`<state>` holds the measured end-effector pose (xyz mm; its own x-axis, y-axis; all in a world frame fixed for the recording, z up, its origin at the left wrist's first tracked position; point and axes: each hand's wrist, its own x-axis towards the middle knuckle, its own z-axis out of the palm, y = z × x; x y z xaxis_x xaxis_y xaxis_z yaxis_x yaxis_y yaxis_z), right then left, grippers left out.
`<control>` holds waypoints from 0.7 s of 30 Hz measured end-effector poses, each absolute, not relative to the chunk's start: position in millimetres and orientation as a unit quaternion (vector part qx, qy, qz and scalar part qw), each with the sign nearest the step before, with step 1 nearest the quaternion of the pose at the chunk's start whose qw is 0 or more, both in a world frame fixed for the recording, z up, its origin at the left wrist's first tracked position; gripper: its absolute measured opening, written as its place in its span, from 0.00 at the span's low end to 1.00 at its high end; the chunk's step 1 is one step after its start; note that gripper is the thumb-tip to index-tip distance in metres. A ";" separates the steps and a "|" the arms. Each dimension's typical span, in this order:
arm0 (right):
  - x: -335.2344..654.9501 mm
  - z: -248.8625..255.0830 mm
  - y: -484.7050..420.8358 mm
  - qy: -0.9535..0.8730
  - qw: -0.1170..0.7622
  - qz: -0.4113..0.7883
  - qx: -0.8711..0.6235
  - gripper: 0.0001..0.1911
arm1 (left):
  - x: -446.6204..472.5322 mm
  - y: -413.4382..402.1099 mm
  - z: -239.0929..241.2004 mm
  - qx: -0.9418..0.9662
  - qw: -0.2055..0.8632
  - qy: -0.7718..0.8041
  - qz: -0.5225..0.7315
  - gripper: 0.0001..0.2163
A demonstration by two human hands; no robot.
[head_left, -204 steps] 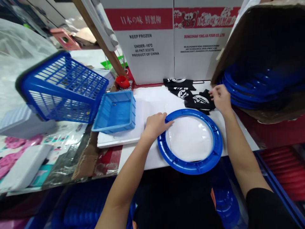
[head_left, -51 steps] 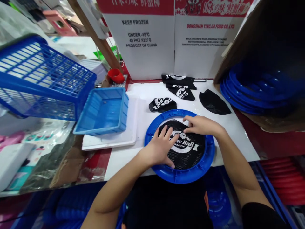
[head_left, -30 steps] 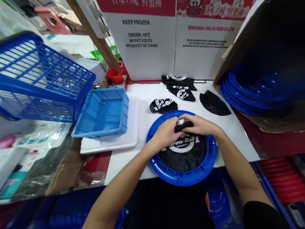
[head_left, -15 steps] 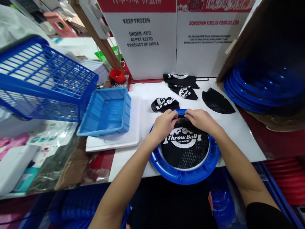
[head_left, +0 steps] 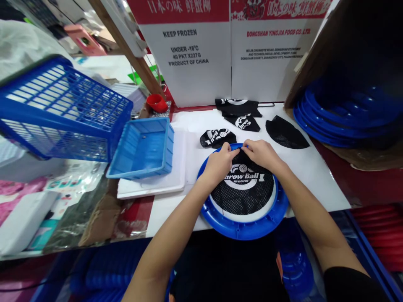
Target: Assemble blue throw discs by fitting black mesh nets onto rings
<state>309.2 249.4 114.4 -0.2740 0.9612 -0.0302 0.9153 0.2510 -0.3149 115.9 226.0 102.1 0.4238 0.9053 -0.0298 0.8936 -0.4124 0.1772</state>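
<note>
A blue plastic ring [head_left: 242, 228] lies on the white table top [head_left: 315, 176] near its front edge. A black mesh net [head_left: 244, 191] printed "Throw Ball" lies inside the ring. My left hand [head_left: 220, 161] and my right hand [head_left: 261, 153] are side by side at the ring's far rim. Both pinch the top edge of the net against that rim, fingers closed.
Several folded black nets [head_left: 239, 113] lie behind the ring, one [head_left: 218, 137] just beyond my left hand. A stack of blue rings [head_left: 333, 121] sits in a cardboard box at right. A light blue tray [head_left: 143, 149], a tilted blue basket [head_left: 63, 111] and a red cup [head_left: 156, 102] are at left.
The net was taken from the pile, spread flat in the ring, and its top edge pulled up to the far rim. Both hands moved from the net's middle to that rim.
</note>
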 end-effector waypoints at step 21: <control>313.3 112.1 269.4 -0.732 0.149 0.261 -0.612 0.07 | 127.8 229.1 114.2 0.832 0.056 0.552 -0.028 0.20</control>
<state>313.3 269.4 112.1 -0.2071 0.9731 -0.1012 0.8179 0.1154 -0.5637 127.8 229.1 114.2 0.3900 0.9143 -0.1092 0.9207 -0.3852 0.0626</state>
